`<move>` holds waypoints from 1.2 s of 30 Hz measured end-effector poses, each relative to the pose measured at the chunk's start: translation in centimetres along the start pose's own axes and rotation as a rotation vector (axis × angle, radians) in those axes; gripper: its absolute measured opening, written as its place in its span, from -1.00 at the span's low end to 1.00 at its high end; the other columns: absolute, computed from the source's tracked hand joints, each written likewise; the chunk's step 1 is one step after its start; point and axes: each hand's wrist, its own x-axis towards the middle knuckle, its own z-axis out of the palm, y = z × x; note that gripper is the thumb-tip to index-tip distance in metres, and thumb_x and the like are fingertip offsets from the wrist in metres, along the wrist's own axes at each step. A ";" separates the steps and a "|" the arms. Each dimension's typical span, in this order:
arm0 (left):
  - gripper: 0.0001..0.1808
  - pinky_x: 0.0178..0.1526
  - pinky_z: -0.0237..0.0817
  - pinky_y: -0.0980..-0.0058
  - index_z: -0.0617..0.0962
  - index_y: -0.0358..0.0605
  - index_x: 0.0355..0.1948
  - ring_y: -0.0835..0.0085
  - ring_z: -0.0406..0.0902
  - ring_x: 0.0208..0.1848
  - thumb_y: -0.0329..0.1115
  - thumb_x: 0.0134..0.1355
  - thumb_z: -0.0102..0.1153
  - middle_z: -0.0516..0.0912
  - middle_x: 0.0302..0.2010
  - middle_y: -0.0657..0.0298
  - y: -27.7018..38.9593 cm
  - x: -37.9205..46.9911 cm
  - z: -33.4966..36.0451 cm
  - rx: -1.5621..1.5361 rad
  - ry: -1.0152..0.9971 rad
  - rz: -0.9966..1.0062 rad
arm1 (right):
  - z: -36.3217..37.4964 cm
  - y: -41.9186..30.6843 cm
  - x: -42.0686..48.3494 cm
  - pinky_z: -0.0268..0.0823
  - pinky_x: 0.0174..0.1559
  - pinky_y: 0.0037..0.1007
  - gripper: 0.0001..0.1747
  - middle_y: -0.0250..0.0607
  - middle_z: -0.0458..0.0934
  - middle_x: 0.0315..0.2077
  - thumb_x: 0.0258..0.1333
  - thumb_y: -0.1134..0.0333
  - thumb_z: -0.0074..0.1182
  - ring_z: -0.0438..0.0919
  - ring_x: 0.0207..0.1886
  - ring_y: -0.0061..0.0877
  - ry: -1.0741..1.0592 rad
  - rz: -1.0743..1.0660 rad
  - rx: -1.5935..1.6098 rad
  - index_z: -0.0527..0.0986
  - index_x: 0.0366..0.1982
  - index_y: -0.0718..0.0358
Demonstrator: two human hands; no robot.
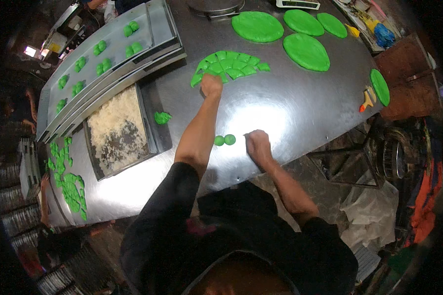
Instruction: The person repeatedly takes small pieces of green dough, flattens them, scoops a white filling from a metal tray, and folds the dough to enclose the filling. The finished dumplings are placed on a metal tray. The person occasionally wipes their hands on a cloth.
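Observation:
My left hand [211, 84] reaches to the near edge of a flat slab of green dough [236, 65], cut into several small pieces. Its fingertips touch the slab, but whether they grip a piece is hidden. Over the bare steel table, my right hand [258, 147] is curled with its knuckles up; what lies under its palm is out of sight. Between my left forearm and right hand sit two smooth green dough balls, one [219, 140] touching the other [230, 139]. A rough green dough lump [162, 118] lies left of my forearm.
Uncut green dough rounds [257, 26] lie at the back of the steel table [299, 107]. Stacked metal trays [177, 46] carry paired dough balls [103, 66]. Below them stands a tray of pale crumbs [112, 121]. At far left, another person's hand [45, 180] is near cut dough [72, 191].

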 end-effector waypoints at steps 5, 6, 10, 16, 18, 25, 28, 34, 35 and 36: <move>-0.68 -0.16 0.50 0.29 0.50 -0.27 -0.10 0.20 0.61 -0.23 -0.33 0.15 0.10 0.60 -0.26 0.00 -3.8 -2.6 -4.3 -0.659 0.007 -0.052 | -2.9 7.0 -4.3 0.25 -0.16 -0.18 -0.94 -0.17 0.52 -0.42 0.02 0.45 0.10 0.47 -0.26 -0.23 0.122 -0.267 -0.044 0.54 -0.39 0.20; -0.69 -0.19 0.52 0.33 0.48 -0.27 -0.07 0.27 0.61 -0.25 -0.37 0.17 0.08 0.58 -0.27 0.05 -3.2 -5.3 -7.3 -0.864 -0.065 -0.038 | -2.7 6.3 -2.5 0.25 -0.16 -0.18 -0.94 -0.18 0.53 -0.42 0.02 0.44 0.11 0.47 -0.27 -0.22 0.255 -0.122 -0.074 0.54 -0.39 0.20; -0.64 -0.22 0.54 0.43 0.54 -0.27 0.01 0.39 0.59 -0.23 -0.37 0.20 0.02 0.59 -0.15 0.06 -10.0 -12.5 -16.4 -0.747 -0.349 -0.167 | 0.0 0.8 0.6 0.27 -0.08 -0.24 -0.93 -0.17 0.58 -0.38 0.01 0.48 0.13 0.51 -0.21 -0.23 0.273 -0.012 0.225 0.55 -0.39 0.22; -0.73 -0.33 0.43 0.28 0.59 -0.21 -0.14 0.20 0.61 -0.27 -0.28 0.19 0.13 0.62 -0.23 0.06 -16.7 -18.3 -18.5 0.117 -0.165 0.137 | -2.0 4.2 -1.4 0.27 -0.08 -0.18 -0.93 -0.16 0.56 -0.39 -0.01 0.47 0.13 0.49 -0.24 -0.19 0.134 -0.104 -0.043 0.55 -0.39 0.22; -0.71 -0.21 0.38 0.11 0.54 -0.19 -0.20 -0.04 0.57 -0.32 -0.21 0.16 0.19 0.62 -0.38 0.02 -15.9 -18.3 -17.3 0.232 0.079 0.589 | -0.2 2.1 2.1 0.26 -0.09 -0.15 -0.92 -0.16 0.56 -0.38 -0.01 0.49 0.11 0.48 -0.24 -0.18 0.368 0.006 0.054 0.54 -0.39 0.24; -0.77 -0.34 0.39 0.46 0.45 -0.17 -0.11 0.40 0.59 -0.37 -0.39 0.23 0.14 0.64 -0.40 0.14 -19.2 -21.5 -20.1 -0.607 -0.320 -0.132 | -2.3 -0.3 -5.2 0.31 0.14 -0.16 -0.74 0.04 0.55 -0.13 0.09 0.53 0.05 0.50 0.05 -0.09 0.001 0.012 0.232 0.49 -0.13 0.29; -0.78 -0.27 0.40 0.56 0.49 -0.17 -0.09 0.52 0.57 -0.28 -0.37 0.25 0.12 0.62 -0.33 0.23 -20.5 -22.1 -21.4 -0.739 -0.325 -0.177 | -2.1 -3.0 -0.7 0.42 0.00 -0.27 -0.62 0.05 0.55 -0.09 0.14 0.42 0.12 0.57 -0.02 -0.15 0.027 0.307 0.500 0.42 0.01 0.31; -0.80 -0.31 0.47 0.56 0.53 -0.17 -0.16 0.51 0.56 -0.26 -0.34 0.24 0.17 0.59 -0.26 0.25 -18.3 -23.3 -20.7 -0.762 -0.357 -0.219 | 3.2 -6.7 6.2 0.37 0.02 -0.25 -0.64 -0.01 0.58 -0.13 0.14 0.29 0.14 0.55 -0.04 -0.16 -0.158 -0.057 0.262 0.48 -0.05 0.30; -0.80 -0.32 0.47 0.56 0.52 -0.17 -0.16 0.51 0.56 -0.27 -0.34 0.24 0.17 0.59 -0.26 0.24 -17.6 -23.1 -20.3 -0.753 -0.368 -0.201 | 3.8 -6.2 6.5 0.35 0.05 -0.24 -0.66 -0.01 0.58 -0.14 0.13 0.30 0.15 0.53 -0.04 -0.15 -0.192 -0.173 0.086 0.50 -0.08 0.31; -0.80 -0.33 0.47 0.57 0.52 -0.18 -0.16 0.51 0.56 -0.27 -0.34 0.24 0.17 0.58 -0.26 0.23 -17.1 -23.4 -20.0 -0.747 -0.369 -0.196 | 3.5 -6.7 6.5 0.28 0.08 -0.18 -0.69 -0.02 0.58 -0.20 0.07 0.23 0.17 0.48 -0.01 -0.08 -0.172 -0.147 0.117 0.57 -0.19 0.26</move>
